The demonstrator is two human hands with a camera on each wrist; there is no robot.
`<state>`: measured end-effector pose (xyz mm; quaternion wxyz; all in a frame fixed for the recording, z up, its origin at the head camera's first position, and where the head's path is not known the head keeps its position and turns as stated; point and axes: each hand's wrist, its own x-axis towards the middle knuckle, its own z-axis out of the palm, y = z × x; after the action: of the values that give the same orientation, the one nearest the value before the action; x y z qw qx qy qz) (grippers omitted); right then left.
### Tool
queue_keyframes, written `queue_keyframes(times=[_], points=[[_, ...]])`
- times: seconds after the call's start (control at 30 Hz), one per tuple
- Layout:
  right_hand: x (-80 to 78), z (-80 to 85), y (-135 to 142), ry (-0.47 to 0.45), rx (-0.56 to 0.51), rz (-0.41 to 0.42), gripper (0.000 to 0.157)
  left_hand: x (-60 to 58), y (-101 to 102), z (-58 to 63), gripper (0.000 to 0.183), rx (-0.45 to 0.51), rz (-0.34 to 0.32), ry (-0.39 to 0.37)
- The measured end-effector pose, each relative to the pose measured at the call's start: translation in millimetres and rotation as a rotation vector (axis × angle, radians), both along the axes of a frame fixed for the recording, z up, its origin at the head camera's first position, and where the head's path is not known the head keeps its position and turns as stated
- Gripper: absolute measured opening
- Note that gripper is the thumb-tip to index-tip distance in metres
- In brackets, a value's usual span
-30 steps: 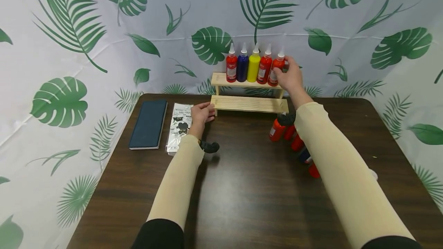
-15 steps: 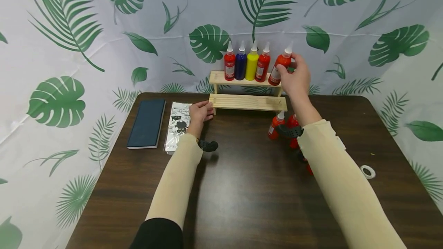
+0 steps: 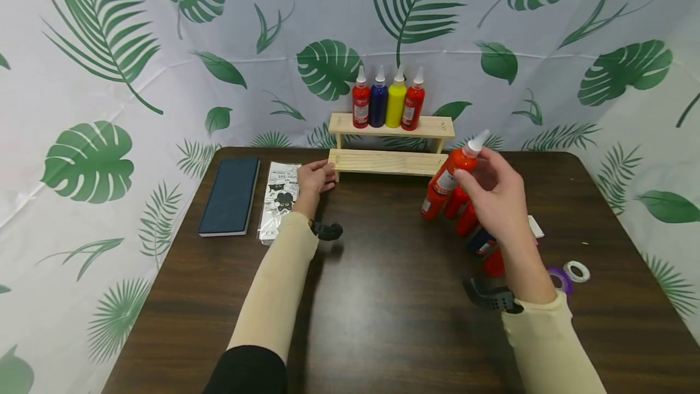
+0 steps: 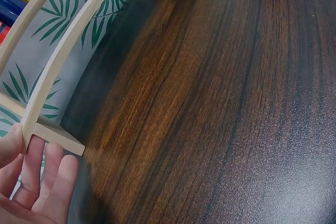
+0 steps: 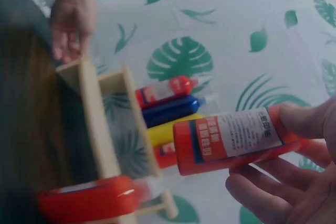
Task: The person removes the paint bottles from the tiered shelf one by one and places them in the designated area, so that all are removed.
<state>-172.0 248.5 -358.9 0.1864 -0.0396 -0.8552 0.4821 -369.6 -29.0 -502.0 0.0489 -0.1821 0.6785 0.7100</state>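
My right hand (image 3: 500, 199) grips a red squeeze bottle (image 3: 459, 162) with a white nozzle, held tilted over the table. In the right wrist view, thumb and fingers hold the bottle (image 5: 226, 137) near its nozzle end. At the lower left end of a two-tier wooden rack (image 3: 388, 162), my left hand (image 3: 314, 181) pinches the board; the left wrist view has fingers (image 4: 60, 182) under its edge. On the upper tier stand a red bottle (image 3: 361, 105), a blue bottle (image 3: 378, 105), a yellow bottle (image 3: 395, 105) and another red bottle (image 3: 412, 107).
Several bottles, red and a blue one (image 3: 481, 241), stand right of centre on the table, partly behind my right hand. White tape (image 3: 576, 271) and purple tape (image 3: 560, 279) lie further right. A dark book (image 3: 229, 196) and a packaged ruler set (image 3: 279, 196) lie left.
My right hand has taken the rightmost red bottle off the upper tier and brought it down, nearer and to the right. The left hand keeps its place on the rack.
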Motion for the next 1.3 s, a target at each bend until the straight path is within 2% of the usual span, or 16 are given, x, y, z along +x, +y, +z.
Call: queue_keyframes(times=[0.1, 0.23, 0.37, 0.5, 0.77, 1.1, 1.3], points=[[17.3, -20.4, 3.8, 0.008, 0.022, 0.01, 0.047, -0.1, -0.7, 0.0, 0.029, 0.001, -0.001, -0.004], [27.8, -51.8, 7.2, -0.026, 0.071, -0.019, 0.048, -0.1, -0.6, -0.1, 0.029, -0.003, 0.0, 0.0], [28.1, -82.0, 7.2, -0.094, 0.115, -0.058, 0.052, 0.2, 0.8, -0.2, 0.028, -0.013, -0.001, 0.001], [23.9, -101.4, 4.5, -0.146, 0.131, -0.09, 0.052, 0.1, 0.8, -0.1, 0.029, -0.015, -0.005, -0.009], [16.4, -110.6, 0.8, -0.181, 0.163, -0.151, 0.052, -1.7, 0.7, -0.6, 0.028, -0.016, 0.001, -0.023], [13.3, -120.0, 1.1, -0.201, 0.17, -0.155, 0.053, 0.0, 1.3, 0.4, 0.027, -0.01, 0.003, -0.009], [13.7, -119.1, 0.2, -0.199, 0.212, -0.162, 0.056, -0.5, 0.9, 0.1, 0.027, -0.004, 0.007, -0.011]])
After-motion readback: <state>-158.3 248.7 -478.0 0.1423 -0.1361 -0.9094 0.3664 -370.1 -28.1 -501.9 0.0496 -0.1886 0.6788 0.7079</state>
